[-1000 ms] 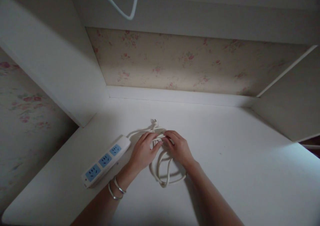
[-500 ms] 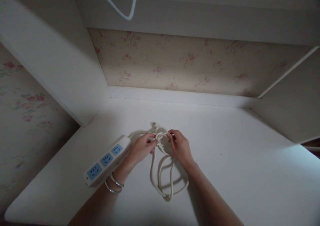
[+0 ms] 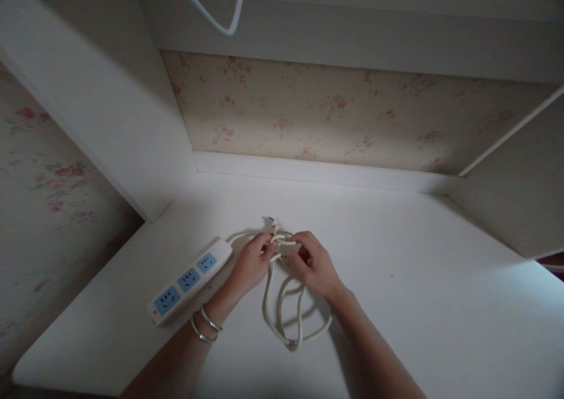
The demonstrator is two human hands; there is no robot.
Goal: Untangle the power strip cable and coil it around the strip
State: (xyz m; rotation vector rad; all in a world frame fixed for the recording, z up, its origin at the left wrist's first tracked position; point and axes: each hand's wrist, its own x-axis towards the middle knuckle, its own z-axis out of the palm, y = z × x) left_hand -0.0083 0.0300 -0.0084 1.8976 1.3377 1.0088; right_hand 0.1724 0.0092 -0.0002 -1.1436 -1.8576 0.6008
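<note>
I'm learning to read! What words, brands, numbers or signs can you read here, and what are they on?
No readable words, brands, numbers or signs.
Power strip: any tiny marking near its lower end is too small and blurred to read.
Plug and cord: no readable text.

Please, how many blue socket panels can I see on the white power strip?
3, all on the power strip: one panel nearest the cord's exit, one in the middle, and one at the opposite end. None on this face appears hidden.
</note>
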